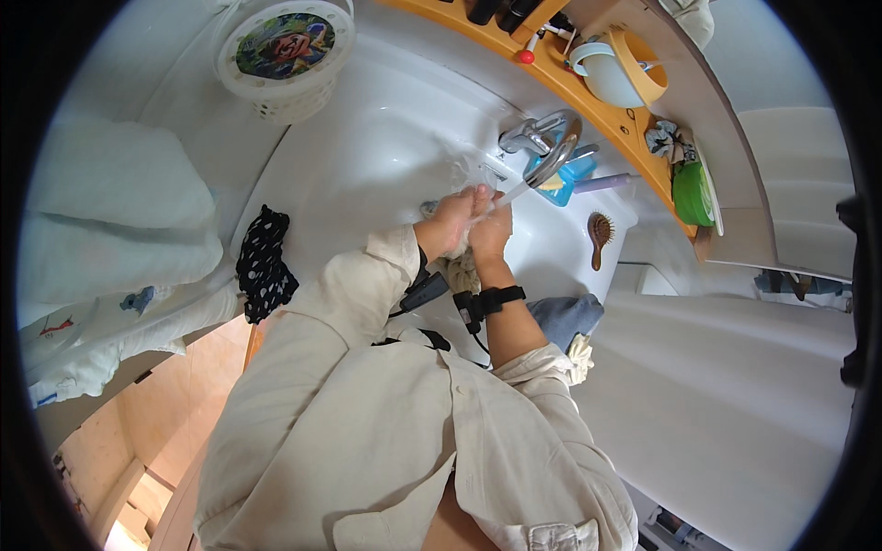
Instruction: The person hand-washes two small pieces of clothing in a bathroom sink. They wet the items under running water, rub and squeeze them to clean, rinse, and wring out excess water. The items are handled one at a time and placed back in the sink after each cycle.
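Note:
Both of my hands are together in the white washbasin (358, 158), below the chrome faucet (551, 148). A stream of water runs from its spout over my fingers. My left hand (455, 212) and my right hand (492, 226) are curled against each other on a wet beige cloth (462, 270). Part of the cloth hangs below, between my wrists; splashing water and the fingers hide the rest. Each wrist wears a black strap with a small device on it. To the right of my right forearm, a blue-grey cloth (566, 318) lies over the basin's front edge.
A black dotted cloth (265, 265) lies on the left rim, near a lidded white basket (293, 100). A hairbrush (599, 237) and a blue soap dish (561, 189) are at the right. Behind runs an orange shelf (599, 127) with cups. Towels (117, 206) hang left.

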The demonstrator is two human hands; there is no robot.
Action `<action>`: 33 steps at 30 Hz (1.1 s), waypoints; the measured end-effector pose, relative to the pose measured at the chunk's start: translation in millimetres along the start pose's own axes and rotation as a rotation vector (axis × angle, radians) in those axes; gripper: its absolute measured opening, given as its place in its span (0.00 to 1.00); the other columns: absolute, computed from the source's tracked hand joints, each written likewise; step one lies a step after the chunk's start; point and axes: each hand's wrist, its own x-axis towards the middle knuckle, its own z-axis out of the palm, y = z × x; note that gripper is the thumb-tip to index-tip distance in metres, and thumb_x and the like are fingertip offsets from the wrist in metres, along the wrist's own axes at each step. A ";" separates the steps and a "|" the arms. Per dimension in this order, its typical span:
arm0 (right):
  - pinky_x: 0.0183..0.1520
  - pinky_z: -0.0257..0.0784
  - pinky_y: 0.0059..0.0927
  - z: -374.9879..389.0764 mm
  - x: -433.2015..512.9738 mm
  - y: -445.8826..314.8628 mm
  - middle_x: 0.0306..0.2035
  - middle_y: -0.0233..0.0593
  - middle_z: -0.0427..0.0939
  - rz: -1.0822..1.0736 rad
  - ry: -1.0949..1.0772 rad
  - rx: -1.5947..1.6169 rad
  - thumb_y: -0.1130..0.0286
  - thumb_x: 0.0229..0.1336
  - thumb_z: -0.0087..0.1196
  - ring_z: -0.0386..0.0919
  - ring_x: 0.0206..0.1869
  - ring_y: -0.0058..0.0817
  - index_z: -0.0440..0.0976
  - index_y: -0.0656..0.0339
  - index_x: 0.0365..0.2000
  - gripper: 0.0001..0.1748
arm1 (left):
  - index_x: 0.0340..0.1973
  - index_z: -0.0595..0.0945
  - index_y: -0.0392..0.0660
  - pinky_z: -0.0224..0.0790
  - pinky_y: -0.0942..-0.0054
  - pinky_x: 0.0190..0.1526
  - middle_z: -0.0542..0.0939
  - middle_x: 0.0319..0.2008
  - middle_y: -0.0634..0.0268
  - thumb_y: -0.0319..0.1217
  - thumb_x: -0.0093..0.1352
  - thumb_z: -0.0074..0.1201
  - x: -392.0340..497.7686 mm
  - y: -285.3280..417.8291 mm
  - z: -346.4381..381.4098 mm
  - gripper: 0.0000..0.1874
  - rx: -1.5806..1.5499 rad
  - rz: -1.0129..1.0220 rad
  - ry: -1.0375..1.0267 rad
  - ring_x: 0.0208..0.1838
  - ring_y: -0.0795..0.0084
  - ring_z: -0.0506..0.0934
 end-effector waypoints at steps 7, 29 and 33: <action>0.36 0.71 0.35 -23.0 35.5 38.0 0.29 0.46 0.78 0.380 -0.481 0.277 0.55 0.57 0.51 0.77 0.30 0.36 0.76 0.69 0.29 0.22 | 0.48 0.74 0.38 0.67 0.70 0.46 0.76 0.43 0.61 0.45 0.70 0.45 -29.2 21.6 15.3 0.23 0.638 -0.030 -0.077 0.43 0.70 0.75; 0.42 0.75 0.32 -52.1 39.1 23.9 0.35 0.42 0.77 0.662 -0.873 0.891 0.61 0.52 0.52 0.77 0.35 0.31 0.72 0.67 0.37 0.18 | 0.52 0.71 0.52 0.60 0.62 0.54 0.65 0.49 0.48 0.34 0.58 0.56 -80.7 35.4 -6.4 0.25 1.505 1.481 -0.317 0.53 0.55 0.66; 0.49 0.71 0.33 -42.7 30.4 27.1 0.40 0.43 0.76 0.794 -0.764 0.810 0.60 0.53 0.48 0.75 0.42 0.33 0.70 0.68 0.44 0.23 | 0.53 0.68 0.44 0.63 0.66 0.50 0.68 0.47 0.54 0.45 0.63 0.53 -54.9 41.7 -18.1 0.28 0.935 0.470 0.087 0.50 0.62 0.68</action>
